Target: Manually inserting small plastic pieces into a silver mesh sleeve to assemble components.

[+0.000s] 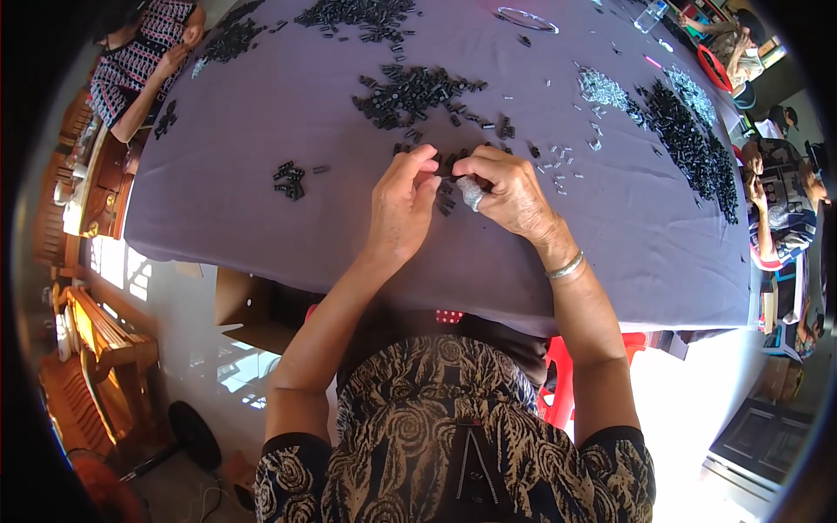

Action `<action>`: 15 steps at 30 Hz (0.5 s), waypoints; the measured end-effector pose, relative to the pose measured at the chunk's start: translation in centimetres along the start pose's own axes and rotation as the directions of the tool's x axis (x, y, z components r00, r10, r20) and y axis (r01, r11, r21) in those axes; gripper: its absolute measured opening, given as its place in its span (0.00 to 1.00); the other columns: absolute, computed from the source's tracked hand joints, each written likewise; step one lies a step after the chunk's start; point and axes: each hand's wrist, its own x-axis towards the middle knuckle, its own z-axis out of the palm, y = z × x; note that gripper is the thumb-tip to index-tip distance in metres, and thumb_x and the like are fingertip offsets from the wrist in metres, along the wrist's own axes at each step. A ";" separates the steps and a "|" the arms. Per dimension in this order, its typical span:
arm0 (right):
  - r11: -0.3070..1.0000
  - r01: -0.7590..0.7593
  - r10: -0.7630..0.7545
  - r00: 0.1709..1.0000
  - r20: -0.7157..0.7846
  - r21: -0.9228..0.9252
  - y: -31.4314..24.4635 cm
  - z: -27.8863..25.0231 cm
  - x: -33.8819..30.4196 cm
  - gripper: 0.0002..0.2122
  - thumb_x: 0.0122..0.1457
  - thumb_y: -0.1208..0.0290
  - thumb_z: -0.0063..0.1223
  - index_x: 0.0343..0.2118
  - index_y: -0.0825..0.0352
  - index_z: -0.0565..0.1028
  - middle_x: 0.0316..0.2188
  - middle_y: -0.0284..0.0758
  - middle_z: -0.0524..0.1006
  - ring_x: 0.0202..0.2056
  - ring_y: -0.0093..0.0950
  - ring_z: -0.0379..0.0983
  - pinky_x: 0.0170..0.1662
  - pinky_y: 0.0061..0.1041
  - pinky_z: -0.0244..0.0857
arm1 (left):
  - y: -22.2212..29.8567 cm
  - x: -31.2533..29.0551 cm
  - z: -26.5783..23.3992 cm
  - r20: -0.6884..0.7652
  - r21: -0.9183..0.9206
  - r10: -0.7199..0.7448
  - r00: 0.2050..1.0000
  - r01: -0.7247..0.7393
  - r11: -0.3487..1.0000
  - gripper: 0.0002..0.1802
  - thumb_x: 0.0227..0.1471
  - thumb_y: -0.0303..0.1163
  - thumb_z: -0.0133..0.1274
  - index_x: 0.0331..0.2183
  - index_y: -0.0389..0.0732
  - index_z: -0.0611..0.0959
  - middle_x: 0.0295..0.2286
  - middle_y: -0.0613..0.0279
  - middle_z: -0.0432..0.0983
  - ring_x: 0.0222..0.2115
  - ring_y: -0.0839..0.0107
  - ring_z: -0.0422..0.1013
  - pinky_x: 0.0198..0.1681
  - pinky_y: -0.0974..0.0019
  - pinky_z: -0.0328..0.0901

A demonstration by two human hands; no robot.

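My left hand [403, 202] is curled at the table's middle, thumb and forefinger bent toward each other. Whatever sits at its fingertips is too small and dark to make out. Facing it, my right hand [510, 193] has its fingers closed in a pinch, with grey wrapping [472, 192] round a digit. Between the two hands lie small black cylindrical pieces [446, 207], partly covered by the fingers. Just beyond them spreads a larger heap of black cylindrical pieces [410, 94]. A small group of the same black pieces [289, 180] lies left of my left hand.
A purple-grey cloth [253, 227] covers the table. To the right are clear small pieces [606, 89] and a long black heap [693, 144]. More black pieces [353, 19] lie at the far side. People sit at the left and right edges. A wooden bench [105, 349] stands left.
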 end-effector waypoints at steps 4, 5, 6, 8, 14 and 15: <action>0.906 -0.093 0.107 0.994 -0.012 0.412 -0.5 -0.4 0.3 0.09 0.45 0.82 0.59 0.31 0.66 0.77 0.24 0.31 0.74 0.24 0.22 0.71 0.26 0.20 0.64 | -0.3 0.0 -0.3 0.164 -0.321 -0.100 0.981 0.148 0.935 0.15 0.53 0.23 0.51 0.45 0.34 0.73 0.35 0.60 0.73 0.36 0.74 0.70 0.37 0.71 0.66; 0.867 -0.090 0.104 0.995 -0.002 0.490 -0.5 -0.4 0.2 0.09 0.46 0.82 0.60 0.32 0.66 0.77 0.24 0.30 0.74 0.24 0.20 0.70 0.26 0.18 0.63 | -0.3 0.0 -0.4 0.256 -0.406 -0.107 0.961 0.207 0.890 0.15 0.53 0.23 0.51 0.45 0.32 0.73 0.35 0.63 0.72 0.36 0.77 0.69 0.38 0.73 0.65; 0.867 -0.090 0.104 0.995 -0.002 0.490 -0.5 -0.3 0.3 0.09 0.46 0.82 0.60 0.32 0.66 0.77 0.24 0.30 0.74 0.24 0.20 0.70 0.26 0.18 0.63 | -0.3 0.0 -0.4 0.256 -0.406 -0.107 0.961 0.207 0.890 0.15 0.53 0.23 0.51 0.45 0.32 0.73 0.35 0.63 0.72 0.36 0.77 0.69 0.38 0.73 0.65; 0.851 -0.082 0.103 0.995 -0.011 0.518 -0.7 -0.2 0.3 0.08 0.47 0.81 0.60 0.32 0.65 0.77 0.24 0.29 0.75 0.24 0.19 0.69 0.26 0.18 0.64 | -0.4 -0.2 -0.4 0.212 -0.509 -0.107 0.971 0.203 0.836 0.14 0.52 0.25 0.54 0.43 0.35 0.77 0.32 0.68 0.71 0.30 0.82 0.66 0.31 0.77 0.62; 0.902 -0.130 0.122 0.992 0.044 0.412 -1.5 -0.6 0.5 0.09 0.48 0.82 0.59 0.33 0.67 0.75 0.26 0.30 0.75 0.26 0.18 0.71 0.29 0.17 0.66 | -1.2 0.1 -0.8 0.174 -0.372 -0.054 0.983 0.116 0.921 0.10 0.50 0.24 0.56 0.37 0.36 0.81 0.29 0.69 0.70 0.26 0.83 0.64 0.28 0.78 0.61; 0.902 -0.131 0.125 0.991 0.044 0.411 -1.5 -0.7 0.4 0.09 0.48 0.82 0.59 0.33 0.67 0.75 0.26 0.30 0.75 0.26 0.18 0.71 0.29 0.17 0.66 | -1.1 0.1 -0.8 0.176 -0.373 -0.054 0.983 0.117 0.920 0.10 0.50 0.24 0.56 0.37 0.36 0.81 0.29 0.69 0.70 0.26 0.83 0.64 0.28 0.78 0.61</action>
